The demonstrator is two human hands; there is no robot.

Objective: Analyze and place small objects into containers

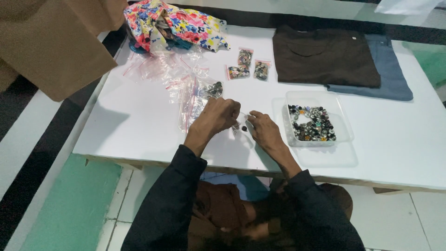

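My left hand (216,116) and my right hand (263,128) meet over the white table (139,125), both pinching a small clear zip bag (241,123) that has a dark button inside. A clear plastic tray (341,125) filled with several mixed buttons sits just right of my right hand. To the left of my left hand lies a pile of empty clear zip bags (186,88), one of them holding dark buttons (214,89).
Three small filled button bags (248,67) lie at the table's middle back. A folded brown shirt (325,56) rests on a folded blue-grey one (392,69) at back right. Floral fabric (172,23) and a brown cardboard flap (51,42) are at back left.
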